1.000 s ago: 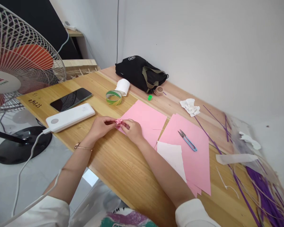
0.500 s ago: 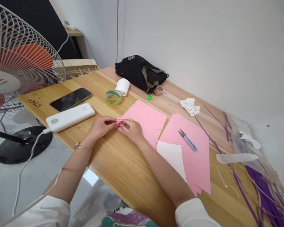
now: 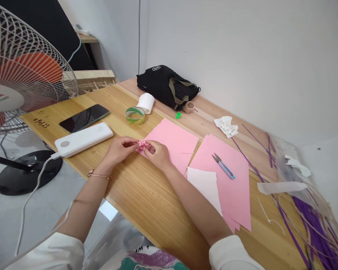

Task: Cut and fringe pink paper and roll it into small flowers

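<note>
— Noticed any difference over the last second?

— Barely any. Seeing only a slight regrip by the right hand [image 3: 159,153], apparently stretching the index finger a touch straighter along the far side of the pink flower-like piece [image 3: 141,144].

— Still holding with both?

— Yes. Pinching the left side of it between thumb and finger of the left hand [image 3: 118,150], with almost no gap at the tips. Gripping the right side likewise with the right hand, thumb bent near, index finger lying far. Can't tell how firmly.

— Held where, exactly?

— At the left corner of the left pink paper sheet [image 3: 173,142], near the middle of the table [image 3: 146,210]. Can't tell whether touching the sheet.

— And meaning what for the work?

— Probably just fine adjusting, judging by so small a shift; not let go by either hand.

— Used any tool?

— Not at this moment. Left lying to the right, unmoved: blue-handled thread snips [image 3: 223,167], on top of the right pink paper sheets [image 3: 239,195], well apart from both hands.
</note>
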Demonstrator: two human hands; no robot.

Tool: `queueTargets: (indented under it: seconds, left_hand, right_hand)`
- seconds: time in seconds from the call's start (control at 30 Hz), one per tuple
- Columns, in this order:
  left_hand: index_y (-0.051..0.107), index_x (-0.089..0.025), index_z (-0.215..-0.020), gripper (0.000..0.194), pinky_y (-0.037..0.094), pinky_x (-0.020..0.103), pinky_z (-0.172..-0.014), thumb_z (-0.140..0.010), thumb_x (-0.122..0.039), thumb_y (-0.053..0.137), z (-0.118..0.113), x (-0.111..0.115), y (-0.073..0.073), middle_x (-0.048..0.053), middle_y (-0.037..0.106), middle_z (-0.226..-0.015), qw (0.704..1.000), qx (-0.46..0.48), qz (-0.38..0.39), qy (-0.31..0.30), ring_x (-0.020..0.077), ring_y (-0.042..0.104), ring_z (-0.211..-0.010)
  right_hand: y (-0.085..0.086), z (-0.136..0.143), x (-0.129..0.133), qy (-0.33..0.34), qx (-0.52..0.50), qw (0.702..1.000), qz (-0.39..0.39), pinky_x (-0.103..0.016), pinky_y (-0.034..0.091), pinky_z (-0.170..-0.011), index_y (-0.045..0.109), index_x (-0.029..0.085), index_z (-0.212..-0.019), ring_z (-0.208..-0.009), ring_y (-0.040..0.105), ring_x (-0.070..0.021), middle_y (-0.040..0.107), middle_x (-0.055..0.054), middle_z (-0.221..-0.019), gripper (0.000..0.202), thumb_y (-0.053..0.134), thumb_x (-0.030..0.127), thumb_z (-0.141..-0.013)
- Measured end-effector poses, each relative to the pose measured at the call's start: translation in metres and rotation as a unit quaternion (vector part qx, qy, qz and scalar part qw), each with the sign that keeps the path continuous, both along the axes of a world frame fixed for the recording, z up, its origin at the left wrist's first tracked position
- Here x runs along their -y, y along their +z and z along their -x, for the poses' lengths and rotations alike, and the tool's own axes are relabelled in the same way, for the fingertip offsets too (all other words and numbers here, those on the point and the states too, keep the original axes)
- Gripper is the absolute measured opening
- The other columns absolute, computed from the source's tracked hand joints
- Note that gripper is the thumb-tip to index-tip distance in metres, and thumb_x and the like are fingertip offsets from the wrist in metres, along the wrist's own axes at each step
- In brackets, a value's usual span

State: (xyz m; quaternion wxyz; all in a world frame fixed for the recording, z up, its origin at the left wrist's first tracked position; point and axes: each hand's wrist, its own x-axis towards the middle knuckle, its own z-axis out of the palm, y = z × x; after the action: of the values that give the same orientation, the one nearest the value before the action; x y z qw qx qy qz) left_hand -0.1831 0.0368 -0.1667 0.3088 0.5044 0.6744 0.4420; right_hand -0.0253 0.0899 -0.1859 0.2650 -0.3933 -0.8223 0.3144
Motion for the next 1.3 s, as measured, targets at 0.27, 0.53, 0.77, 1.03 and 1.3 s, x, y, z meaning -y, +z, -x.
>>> queueTargets:
  seconds: [0.27, 0.53, 0.77, 1.03, 1.3]
  left_hand:
    - [0.072, -0.021, -0.072, 0.020, 0.051, 0.032, -0.081, -0.065, -0.035, 0.060, -0.0006, -0.0015, 0.0007, 0.005, 0.073, -0.086, 0.999, -0.040, -0.011, -0.017, 0.0215, 0.065, -0.082]
    - [0.072, -0.022, -0.074, 0.022, 0.049, 0.032, -0.087, -0.066, -0.030, 0.053, 0.0001, -0.0036, -0.0012, 0.004, 0.073, -0.091, 0.999, -0.025, 0.005, -0.029, 0.0218, 0.065, -0.086]
    - [0.072, -0.023, -0.072, 0.020, 0.049, 0.032, -0.088, -0.066, -0.028, 0.054, 0.0003, -0.0039, -0.0012, 0.003, 0.073, -0.089, 0.999, -0.023, 0.010, -0.028, 0.0215, 0.065, -0.086]
    - [0.072, -0.018, -0.081, 0.027, 0.051, 0.034, -0.084, -0.062, -0.031, 0.059, -0.0028, -0.0016, 0.0036, 0.005, 0.074, -0.088, 0.999, 0.008, 0.032, 0.011, 0.0223, 0.066, -0.084]
    - [0.069, -0.015, -0.080, 0.037, 0.052, 0.036, -0.079, -0.054, -0.041, 0.072, -0.0021, 0.0025, 0.0067, 0.009, 0.073, -0.086, 0.998, 0.059, 0.026, 0.003, 0.0235, 0.067, -0.080]
  right_hand:
    - [0.0020, 0.0002, 0.0006, 0.010, 0.035, 0.999, -0.025, -0.024, 0.041, -0.065, 0.069, 0.023, -0.098, -0.072, 0.057, -0.0132, 0.066, -0.001, -0.084, 0.020, 0.057, 0.025, -0.082]
    - [0.0038, 0.0007, 0.0000, 0.015, 0.058, 0.998, -0.026, -0.024, 0.038, -0.063, 0.069, 0.022, -0.098, -0.071, 0.056, -0.0134, 0.064, -0.001, -0.083, 0.019, 0.058, 0.024, -0.082]
    - [0.0044, 0.0007, 0.0002, 0.017, 0.059, 0.998, -0.019, -0.024, 0.038, -0.063, 0.070, 0.022, -0.095, -0.070, 0.055, -0.0132, 0.063, -0.001, -0.082, 0.018, 0.057, 0.024, -0.083]
    - [0.0030, 0.0003, 0.0005, 0.016, 0.042, 0.999, -0.020, -0.024, 0.040, -0.065, 0.069, 0.023, -0.099, -0.072, 0.057, -0.0131, 0.064, -0.001, -0.083, 0.020, 0.058, 0.028, -0.083]
    - [0.0037, 0.0010, 0.0016, 0.001, 0.003, 1.000, -0.004, -0.026, 0.045, -0.071, 0.067, 0.019, -0.105, -0.075, 0.061, -0.0145, 0.069, -0.005, -0.094, 0.029, 0.062, 0.032, -0.080]
